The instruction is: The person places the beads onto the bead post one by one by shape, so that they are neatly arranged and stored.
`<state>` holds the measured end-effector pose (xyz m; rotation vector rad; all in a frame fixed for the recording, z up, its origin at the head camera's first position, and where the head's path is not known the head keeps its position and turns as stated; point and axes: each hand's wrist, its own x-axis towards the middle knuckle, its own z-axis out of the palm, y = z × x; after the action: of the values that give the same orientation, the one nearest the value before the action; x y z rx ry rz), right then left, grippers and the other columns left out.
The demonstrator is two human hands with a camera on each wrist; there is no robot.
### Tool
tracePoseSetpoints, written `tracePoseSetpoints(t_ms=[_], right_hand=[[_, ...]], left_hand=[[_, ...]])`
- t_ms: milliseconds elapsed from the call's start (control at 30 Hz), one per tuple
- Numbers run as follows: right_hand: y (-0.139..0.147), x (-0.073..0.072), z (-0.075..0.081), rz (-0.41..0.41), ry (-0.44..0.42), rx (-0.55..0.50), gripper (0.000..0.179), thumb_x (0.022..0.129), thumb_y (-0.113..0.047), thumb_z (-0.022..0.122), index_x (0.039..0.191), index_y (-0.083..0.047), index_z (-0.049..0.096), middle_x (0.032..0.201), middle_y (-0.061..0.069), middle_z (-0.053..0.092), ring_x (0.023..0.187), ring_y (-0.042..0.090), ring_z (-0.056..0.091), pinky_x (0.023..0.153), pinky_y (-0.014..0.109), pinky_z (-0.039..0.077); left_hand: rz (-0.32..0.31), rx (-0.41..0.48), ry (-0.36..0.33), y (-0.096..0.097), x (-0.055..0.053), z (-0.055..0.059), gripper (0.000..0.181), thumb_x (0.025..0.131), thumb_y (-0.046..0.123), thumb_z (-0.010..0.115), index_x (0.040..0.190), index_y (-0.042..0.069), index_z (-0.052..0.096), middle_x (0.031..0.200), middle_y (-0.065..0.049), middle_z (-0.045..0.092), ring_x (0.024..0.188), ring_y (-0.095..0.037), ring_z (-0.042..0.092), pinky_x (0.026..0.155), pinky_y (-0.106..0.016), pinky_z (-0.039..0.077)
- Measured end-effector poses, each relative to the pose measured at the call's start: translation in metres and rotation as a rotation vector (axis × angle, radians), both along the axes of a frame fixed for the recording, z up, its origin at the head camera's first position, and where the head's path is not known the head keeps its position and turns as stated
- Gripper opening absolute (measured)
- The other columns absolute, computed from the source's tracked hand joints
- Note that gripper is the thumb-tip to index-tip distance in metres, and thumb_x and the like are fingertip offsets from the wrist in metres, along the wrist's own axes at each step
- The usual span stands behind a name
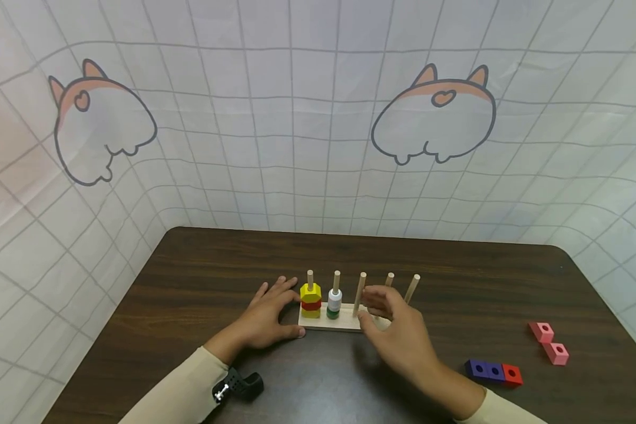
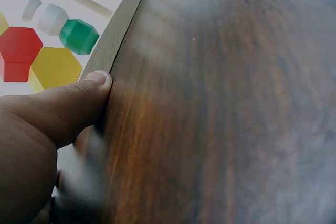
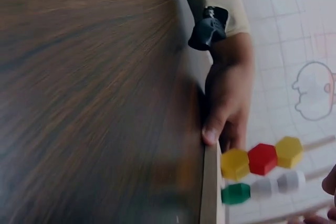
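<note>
A pale wooden board (image 1: 344, 323) with several upright pegs lies in front of me. On its leftmost peg sit yellow, red (image 2: 20, 51) and yellow beads (image 1: 310, 291). The second peg carries a green bead (image 2: 79, 36) under white beads (image 1: 334, 299). My left hand (image 1: 265, 318) rests at the board's left end, thumb pressed to the front edge, other fingers stretched out behind. Over the right part of the board is my right hand (image 1: 397, 333), fingers loosely bent beside the third peg (image 1: 360, 291), nothing visible between them. It hides the lower parts of the last two pegs.
To the right lie purple and red blocks (image 1: 494, 372) in a row, with pink blocks (image 1: 548, 341) beyond them. A white patterned curtain (image 1: 318, 118) hangs behind the dark wooden table (image 1: 233, 253).
</note>
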<state>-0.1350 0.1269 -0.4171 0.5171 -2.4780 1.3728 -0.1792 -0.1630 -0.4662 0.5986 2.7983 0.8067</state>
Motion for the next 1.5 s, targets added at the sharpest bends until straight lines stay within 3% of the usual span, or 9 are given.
tracePoseSetpoints(t_ms=[100,233,333,467,667,900,1100,1500], right_hand=[[0.017,0.003,0.002,-0.004,0.082,0.059,0.022,0.088,0.001,0.076,0.107,-0.009,0.069,0.098,-0.007,0.074,0.085,0.007,0.069,0.075,0.034,0.06],[0.044,0.004,0.005,0.021,0.162,0.117,0.019,0.088,0.002,0.075,0.099,-0.012,0.07,0.089,-0.013,0.07,0.076,0.003,0.066,0.064,0.03,0.058],[0.067,0.005,0.006,0.052,0.203,0.166,0.023,0.085,0.005,0.076,0.099,-0.013,0.07,0.09,-0.013,0.07,0.077,0.005,0.066,0.065,0.025,0.057],[0.101,0.005,0.005,0.085,0.251,0.288,0.033,0.08,0.004,0.08,0.106,-0.014,0.07,0.098,-0.012,0.07,0.086,0.008,0.068,0.075,0.024,0.056],[0.146,0.009,0.0,0.097,0.206,0.463,0.045,0.078,-0.011,0.089,0.118,-0.017,0.069,0.115,-0.014,0.066,0.104,0.012,0.065,0.091,0.014,0.046],[0.183,0.015,-0.011,0.12,0.128,0.583,0.059,0.073,-0.034,0.094,0.124,-0.022,0.066,0.122,-0.015,0.062,0.111,0.012,0.061,0.095,0.009,0.041],[0.202,0.018,-0.023,0.175,0.197,0.582,0.065,0.065,-0.036,0.099,0.12,-0.022,0.068,0.118,-0.017,0.061,0.107,0.008,0.06,0.098,0.003,0.032],[0.214,0.017,-0.04,0.227,0.245,0.532,0.061,0.058,-0.021,0.101,0.107,-0.031,0.067,0.105,-0.022,0.06,0.091,0.0,0.057,0.086,0.005,0.04]], left_hand=[[0.001,-0.003,-0.004,0.001,0.0,0.0,0.057,0.085,0.048,0.081,0.131,0.02,0.061,0.166,-0.006,0.03,0.156,-0.029,0.013,0.123,-0.055,0.0],[0.004,-0.004,-0.007,0.001,0.0,0.001,0.056,0.085,0.048,0.082,0.13,0.02,0.061,0.166,-0.006,0.03,0.156,-0.029,0.012,0.123,-0.055,0.0],[0.003,-0.001,-0.008,0.001,-0.001,0.001,0.056,0.085,0.048,0.081,0.13,0.02,0.061,0.166,-0.006,0.03,0.156,-0.029,0.012,0.123,-0.055,0.0],[0.0,0.005,-0.011,0.001,0.0,0.001,0.055,0.085,0.048,0.082,0.129,0.02,0.062,0.166,-0.006,0.03,0.156,-0.029,0.012,0.123,-0.055,0.0],[-0.002,0.004,-0.012,0.0,0.0,0.002,0.056,0.086,0.048,0.081,0.13,0.019,0.061,0.166,-0.007,0.03,0.156,-0.03,0.012,0.123,-0.055,0.0],[-0.005,0.007,-0.002,0.0,0.0,0.0,0.057,0.085,0.048,0.081,0.131,0.019,0.062,0.165,-0.008,0.031,0.156,-0.031,0.013,0.123,-0.056,0.0],[-0.013,0.012,-0.002,0.001,0.0,0.001,0.056,0.086,0.048,0.081,0.13,0.019,0.061,0.165,-0.008,0.031,0.155,-0.032,0.013,0.122,-0.056,0.0],[-0.005,0.008,-0.001,0.002,0.001,0.002,0.056,0.086,0.046,0.082,0.13,0.019,0.061,0.165,-0.008,0.031,0.155,-0.031,0.014,0.123,-0.056,0.0]])
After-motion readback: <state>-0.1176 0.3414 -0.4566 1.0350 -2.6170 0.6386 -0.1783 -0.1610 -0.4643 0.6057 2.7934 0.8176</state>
